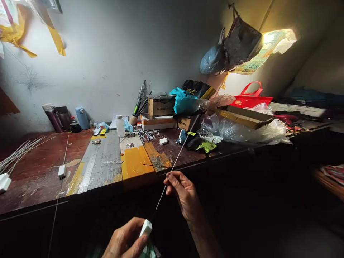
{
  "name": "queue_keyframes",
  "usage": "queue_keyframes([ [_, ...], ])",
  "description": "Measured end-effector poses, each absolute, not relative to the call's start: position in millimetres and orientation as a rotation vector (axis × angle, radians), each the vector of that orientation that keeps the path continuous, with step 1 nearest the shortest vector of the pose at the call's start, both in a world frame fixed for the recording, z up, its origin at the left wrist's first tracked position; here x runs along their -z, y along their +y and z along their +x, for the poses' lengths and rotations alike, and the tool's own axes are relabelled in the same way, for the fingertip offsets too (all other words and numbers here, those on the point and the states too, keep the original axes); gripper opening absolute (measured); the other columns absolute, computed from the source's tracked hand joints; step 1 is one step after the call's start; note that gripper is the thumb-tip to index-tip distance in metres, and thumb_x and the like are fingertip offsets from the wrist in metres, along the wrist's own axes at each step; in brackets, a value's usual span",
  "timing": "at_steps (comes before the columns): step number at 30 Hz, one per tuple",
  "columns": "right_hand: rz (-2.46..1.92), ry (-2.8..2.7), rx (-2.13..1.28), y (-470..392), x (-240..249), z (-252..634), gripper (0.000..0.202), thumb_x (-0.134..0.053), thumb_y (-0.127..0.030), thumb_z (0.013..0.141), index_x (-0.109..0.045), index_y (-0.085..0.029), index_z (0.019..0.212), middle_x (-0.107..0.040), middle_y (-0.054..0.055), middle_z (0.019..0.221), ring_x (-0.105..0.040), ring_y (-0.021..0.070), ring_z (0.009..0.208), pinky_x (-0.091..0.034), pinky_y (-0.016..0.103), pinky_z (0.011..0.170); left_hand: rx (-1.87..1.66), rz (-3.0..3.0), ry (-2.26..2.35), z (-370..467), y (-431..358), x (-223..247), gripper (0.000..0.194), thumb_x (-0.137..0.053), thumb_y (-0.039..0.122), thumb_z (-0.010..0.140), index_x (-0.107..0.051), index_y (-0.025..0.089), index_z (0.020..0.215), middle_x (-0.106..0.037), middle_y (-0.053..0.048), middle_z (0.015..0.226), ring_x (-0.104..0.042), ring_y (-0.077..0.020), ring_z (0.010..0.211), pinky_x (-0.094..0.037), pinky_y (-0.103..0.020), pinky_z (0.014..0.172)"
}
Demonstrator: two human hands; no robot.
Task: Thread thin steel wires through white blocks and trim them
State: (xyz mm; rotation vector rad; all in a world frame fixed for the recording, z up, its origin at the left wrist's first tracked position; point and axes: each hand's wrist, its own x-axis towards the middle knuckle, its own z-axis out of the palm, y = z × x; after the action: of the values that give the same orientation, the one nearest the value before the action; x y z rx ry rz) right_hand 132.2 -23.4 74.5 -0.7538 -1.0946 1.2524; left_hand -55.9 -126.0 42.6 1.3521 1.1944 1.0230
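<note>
My left hand [126,238] is closed around a small white block [146,228], held low in front of the bench. Above it, my right hand [182,193] pinches a thin pale rod [177,157] between thumb and fingertips. The rod slants from near the block up to the right, past the bench edge. Whether its dark lower tip touches the block I cannot tell. Something green and white [149,251] shows just below my left hand, mostly hidden.
On the bench [34,179] lie another white block [61,171] with a thin rod and a rod bundle [21,154] at the left. A steel ruler [88,172], a white bottle [120,126], cardboard boxes [161,105] and plastic bags [242,130] stand or lie further along.
</note>
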Motion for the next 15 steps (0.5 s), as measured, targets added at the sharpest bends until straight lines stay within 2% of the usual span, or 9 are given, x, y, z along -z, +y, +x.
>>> queue_keyframes([
  [4,-0.774,-1.138,-1.181,-1,-76,141,0.028,-0.066,-0.040,0.082,-0.062,-0.015,0.094,-0.067,0.003,0.080,-0.055,0.0085,0.053,-0.048,0.023,0.055,-0.941,1.392,1.161,-59,-112,-40,0.027,-0.061,0.043,0.082,-0.071,0.020,0.090,-0.068,-0.005,0.081,-0.060,-0.0224,0.077,-0.045,-0.026,0.068],
  [7,-0.884,-1.256,-1.103,-6,-65,141,0.039,-0.059,-0.047,0.085,-0.059,-0.016,0.109,-0.069,0.008,0.094,-0.058,0.0096,0.052,-0.049,0.025,0.054,-1.119,1.206,1.148,-55,-98,-39,0.031,-0.067,0.043,0.077,-0.071,0.019,0.096,-0.071,-0.006,0.086,-0.062,-0.0242,0.083,-0.047,-0.026,0.071],
  [11,-1.065,-1.454,-1.305,-38,-31,125,0.043,-0.053,-0.054,0.086,-0.062,-0.018,0.108,-0.070,0.007,0.087,-0.056,0.0104,0.046,-0.046,0.025,0.051,-1.443,0.983,1.172,-46,-73,-42,0.039,-0.074,0.044,0.070,-0.068,0.019,0.099,-0.073,-0.007,0.091,-0.064,-0.0248,0.089,-0.048,-0.028,0.079],
  [13,-1.043,-1.570,-1.383,-56,-12,115,0.042,-0.058,-0.053,0.084,-0.062,-0.020,0.110,-0.070,0.006,0.088,-0.062,0.0157,0.059,-0.047,0.025,0.057,-1.525,0.929,1.202,-39,-62,-44,0.038,-0.074,0.044,0.071,-0.066,0.018,0.098,-0.074,-0.007,0.093,-0.066,-0.0231,0.085,-0.048,-0.029,0.078],
  [15,-1.054,-1.606,-1.358,-68,3,107,0.037,-0.062,-0.051,0.082,-0.064,-0.021,0.104,-0.069,0.004,0.082,-0.063,0.0190,0.069,-0.047,0.025,0.061,-1.555,0.894,1.207,-32,-54,-41,0.035,-0.071,0.044,0.073,-0.064,0.018,0.095,-0.074,-0.007,0.091,-0.067,-0.0215,0.078,-0.049,-0.029,0.076],
])
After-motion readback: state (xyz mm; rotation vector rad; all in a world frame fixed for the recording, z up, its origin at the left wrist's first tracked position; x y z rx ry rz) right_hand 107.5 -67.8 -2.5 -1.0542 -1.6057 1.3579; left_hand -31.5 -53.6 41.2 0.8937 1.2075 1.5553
